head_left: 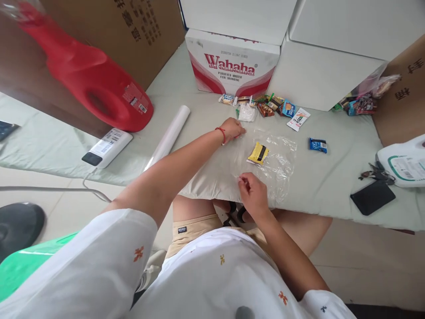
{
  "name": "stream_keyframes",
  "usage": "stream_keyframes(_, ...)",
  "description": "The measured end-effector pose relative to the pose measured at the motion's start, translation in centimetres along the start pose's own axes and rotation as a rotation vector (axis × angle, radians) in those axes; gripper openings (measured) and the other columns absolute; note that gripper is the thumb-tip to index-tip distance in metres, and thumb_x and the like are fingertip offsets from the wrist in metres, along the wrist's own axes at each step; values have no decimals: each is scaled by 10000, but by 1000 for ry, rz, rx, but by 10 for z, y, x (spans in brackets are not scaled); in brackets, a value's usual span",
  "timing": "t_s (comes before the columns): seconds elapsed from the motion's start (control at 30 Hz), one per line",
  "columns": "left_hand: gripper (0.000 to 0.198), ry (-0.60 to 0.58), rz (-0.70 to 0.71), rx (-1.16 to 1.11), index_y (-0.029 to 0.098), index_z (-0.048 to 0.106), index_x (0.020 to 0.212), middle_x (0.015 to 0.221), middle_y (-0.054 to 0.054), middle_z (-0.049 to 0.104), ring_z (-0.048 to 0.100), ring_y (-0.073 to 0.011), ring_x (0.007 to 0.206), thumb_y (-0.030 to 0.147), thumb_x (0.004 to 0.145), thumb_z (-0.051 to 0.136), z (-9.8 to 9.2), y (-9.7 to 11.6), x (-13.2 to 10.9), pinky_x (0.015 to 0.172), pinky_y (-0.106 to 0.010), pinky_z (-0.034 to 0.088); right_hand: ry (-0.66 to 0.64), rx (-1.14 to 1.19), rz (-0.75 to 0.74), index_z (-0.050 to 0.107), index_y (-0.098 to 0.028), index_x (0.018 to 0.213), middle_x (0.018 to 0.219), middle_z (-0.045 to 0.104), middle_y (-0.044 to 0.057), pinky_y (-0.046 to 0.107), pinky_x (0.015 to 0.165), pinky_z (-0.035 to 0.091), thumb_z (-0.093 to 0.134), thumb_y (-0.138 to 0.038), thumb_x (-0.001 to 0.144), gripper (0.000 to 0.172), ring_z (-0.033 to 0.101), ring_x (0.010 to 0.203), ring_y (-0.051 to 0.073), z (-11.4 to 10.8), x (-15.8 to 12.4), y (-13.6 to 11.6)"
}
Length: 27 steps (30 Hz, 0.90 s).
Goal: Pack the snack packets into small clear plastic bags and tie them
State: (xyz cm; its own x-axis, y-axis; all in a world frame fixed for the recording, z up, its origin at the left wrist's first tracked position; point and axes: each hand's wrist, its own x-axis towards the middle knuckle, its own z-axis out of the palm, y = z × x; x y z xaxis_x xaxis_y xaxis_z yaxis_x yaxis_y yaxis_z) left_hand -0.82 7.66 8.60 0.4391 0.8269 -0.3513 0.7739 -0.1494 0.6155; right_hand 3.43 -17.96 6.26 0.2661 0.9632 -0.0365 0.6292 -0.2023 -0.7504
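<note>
"So, what have the two hands got, from where you're watching?"

"On my feed both are on the clear plastic bag (282, 165). It lies flat on the pale green cloth (206, 117) at the near edge of the table, just in front of the person's knees. The left hand (232, 129), the one with the red string at the wrist, has its fingers curled down onto the bag's far corner. The right hand (252, 192) is closed to a pinch, thumb against fingertips, on the near edge. I'd judge the grips sit at opposite edges so the film lies spread and doesn't slide."

"And the yellow thing?"

"That's a small yellow packet (258, 153) with a dark band, flat and roughly square, between the hands. It sits within the bag's outline, but I can't tell whether it's inside the film or on top."

"How does the stuff look?"

"The bag is thin, glossy and crinkled, catching light along its creases. The cloth is matt and soft, with shallow folds. Farther back a row of small shiny snack packets (265, 105) lies against the Wahaha carton (232, 66), within reach of the left hand. A blue packet (318, 145) and a white sachet (298, 118) lie apart to the right. To the left a smooth white roll (169, 135) lies slantwise, near a red plastic jug (96, 86) on its side."
</note>
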Motion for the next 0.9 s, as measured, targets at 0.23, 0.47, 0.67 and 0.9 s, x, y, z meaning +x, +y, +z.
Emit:
stream_keyframes(0.23, 128, -52, 3, -289, 139, 728, 958, 812, -85, 722, 637, -144, 674, 249, 901, 757, 11, 61, 8, 619, -290, 470, 290, 423, 263, 650, -239, 968, 826, 705, 22, 296, 695, 507, 626, -568, 947, 331, 642, 747, 189, -37, -25, 29)
stream_keyframes(0.47, 128, -263, -5, -231, 149, 662, 710, 614, -10, 601, 469, -105, 525, 199, 799, 741, 52, 89, 15, 562, -270, 346, 196, 352, 393, 698, -196, 971, 795, 705, 28, 302, 738, 500, 604, -581, 929, 399, 636, 727, 180, -41, -45, 58)
stream_keyframes(0.67, 192, -365, 207, -131, 170, 715, 712, 625, 10, 589, 520, -142, 613, 37, 575, 711, 56, 72, 5, 646, -295, 414, 461, -87, 377, 709, -176, 1138, 1028, 744, 128, 395, 872, 496, 485, -563, 982, 473, 656, 920, 264, -86, -30, 82)
stream_keyframes(0.9, 586, -273, 508, 178, 142, 770, 1176, 1051, -72, 689, 615, -194, 824, 79, 598, 703, 62, 68, 5, 766, -299, 480, 295, -312, 402, 633, -193, 841, 1056, 661, 169, 422, 860, 484, 596, -443, 864, 254, 597, 986, 297, -102, 39, 117)
